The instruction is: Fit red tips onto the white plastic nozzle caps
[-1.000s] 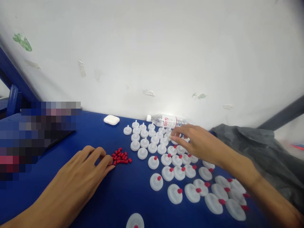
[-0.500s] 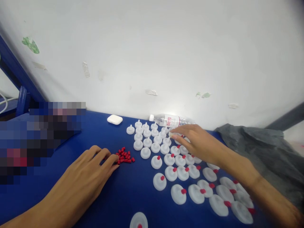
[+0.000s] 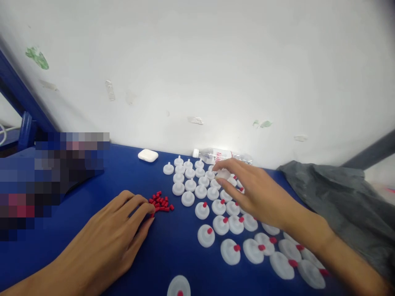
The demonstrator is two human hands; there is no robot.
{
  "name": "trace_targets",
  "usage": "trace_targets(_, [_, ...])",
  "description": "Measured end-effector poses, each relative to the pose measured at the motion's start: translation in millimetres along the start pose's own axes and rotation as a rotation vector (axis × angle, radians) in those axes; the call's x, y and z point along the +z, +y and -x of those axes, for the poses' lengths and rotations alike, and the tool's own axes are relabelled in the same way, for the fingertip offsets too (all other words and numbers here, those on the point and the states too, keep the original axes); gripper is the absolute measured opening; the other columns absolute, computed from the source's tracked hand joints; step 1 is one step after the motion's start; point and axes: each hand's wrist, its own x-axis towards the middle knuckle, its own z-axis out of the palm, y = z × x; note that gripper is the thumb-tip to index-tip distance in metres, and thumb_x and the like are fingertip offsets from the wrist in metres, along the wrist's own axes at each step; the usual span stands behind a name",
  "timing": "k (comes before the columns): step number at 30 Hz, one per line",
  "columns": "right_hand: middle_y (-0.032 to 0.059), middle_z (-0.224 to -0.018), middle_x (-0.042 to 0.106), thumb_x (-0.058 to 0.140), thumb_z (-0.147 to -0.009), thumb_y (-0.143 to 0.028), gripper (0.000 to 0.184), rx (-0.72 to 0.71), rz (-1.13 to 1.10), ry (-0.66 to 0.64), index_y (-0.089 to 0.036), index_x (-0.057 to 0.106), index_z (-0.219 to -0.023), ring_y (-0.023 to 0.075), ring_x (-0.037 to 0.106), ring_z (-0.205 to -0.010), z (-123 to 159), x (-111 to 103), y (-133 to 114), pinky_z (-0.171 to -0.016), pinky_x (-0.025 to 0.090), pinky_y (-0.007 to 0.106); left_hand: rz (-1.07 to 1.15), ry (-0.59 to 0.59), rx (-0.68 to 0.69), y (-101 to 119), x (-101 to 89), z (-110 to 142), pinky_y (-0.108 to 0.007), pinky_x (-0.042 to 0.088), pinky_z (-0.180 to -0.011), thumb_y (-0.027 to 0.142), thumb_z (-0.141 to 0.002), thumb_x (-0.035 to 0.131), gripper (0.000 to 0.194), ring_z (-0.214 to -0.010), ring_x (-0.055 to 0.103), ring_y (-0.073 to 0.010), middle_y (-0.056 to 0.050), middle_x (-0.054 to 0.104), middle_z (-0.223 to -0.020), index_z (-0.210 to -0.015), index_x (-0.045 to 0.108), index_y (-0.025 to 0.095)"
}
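Observation:
My right hand [image 3: 259,193] reaches over rows of white round caps [image 3: 197,185] on the blue table [image 3: 173,250]. Its thumb and forefinger pinch one white cap [image 3: 222,174], held just above the others. The nearer caps [image 3: 230,250] each carry a red plug; the far ones are plain white. My left hand [image 3: 114,234] lies palm down, its fingers bent and bunched. The fingertips touch the near edge of a small pile of red plugs [image 3: 160,203]; what they pinch, if anything, is hidden.
A white earbud case [image 3: 148,155] and a clear water bottle [image 3: 222,156] lying on its side are at the table's back, against the white wall. A grey plastic bag [image 3: 342,197] fills the right side. One more plugged cap [image 3: 179,287] sits at the near edge.
My right hand has drawn back to the left from the far caps, with a white cap now pinched in its fingers. My left hand has stayed at the red plugs.

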Motion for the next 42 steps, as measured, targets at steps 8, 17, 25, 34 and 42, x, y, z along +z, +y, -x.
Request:
trace_targets(8, [0.0011, -0.119, 0.081, 0.076, -0.1, -0.018, 0.046, -0.182, -0.043, 0.044, -0.03, 0.053, -0.138, 0.0224, 0.082, -0.102, 7, 14, -36, -0.086, 0.072, 0.037, 0.199, 0.095, -0.047, 2, -3.7, -1, -0.029, 0.064, -0.087, 0.027, -0.117, 0.043, 0.029, -0.094, 0.078, -0.0164, 0.003, 0.081, -0.107, -0.122, 0.072, 0.028])
trace_targets(17, [-0.0023, -0.108, 0.083, 0.049, -0.115, -0.023, 0.017, -0.369, -0.071, 0.082, -0.024, 0.061, -0.127, 0.016, 0.081, -0.089, 11, 35, -66, -0.08, 0.071, 0.032, 0.385, 0.188, -0.04, 7, -12.6, -8, -0.017, 0.068, -0.082, 0.041, -0.119, 0.047, 0.033, -0.076, 0.082, -0.01, 0.006, 0.087, -0.09, -0.107, 0.076, 0.031])
trace_targets(25, [0.0005, -0.103, 0.082, 0.056, -0.108, -0.011, 0.015, -0.436, -0.065, 0.113, -0.018, 0.064, -0.12, 0.0169, 0.078, -0.088, 12, 44, -74, -0.085, 0.066, 0.03, 0.512, 0.154, -0.018, 10, -11.8, -7, -0.012, 0.066, -0.076, 0.038, -0.12, 0.043, 0.039, -0.073, 0.081, -0.0069, 0.007, 0.085, -0.085, -0.103, 0.077, 0.03])
trace_targets(34, [0.0028, -0.108, 0.081, 0.057, -0.11, -0.016, 0.007, -0.453, -0.034, 0.166, -0.019, 0.062, -0.113, 0.0167, 0.074, -0.088, 14, 48, -78, -0.083, 0.061, 0.03, 0.375, 0.206, 0.113, 9, -13.0, -14, -0.016, 0.061, -0.068, 0.032, -0.122, 0.038, 0.035, -0.071, 0.079, -0.0078, 0.007, 0.086, -0.082, -0.104, 0.068, 0.027])
trace_targets(42, [0.0056, -0.115, 0.079, 0.046, -0.116, -0.018, 0.018, -0.474, 0.113, 0.188, -0.024, 0.062, -0.11, 0.0183, 0.072, -0.1, 27, 59, -86, -0.094, 0.06, 0.031, 0.433, 0.179, 0.097, 14, -12.4, -8, -0.019, 0.049, -0.052, 0.023, -0.121, 0.035, 0.03, -0.054, 0.061, -0.0083, 0.008, 0.07, -0.066, -0.099, 0.055, 0.027])
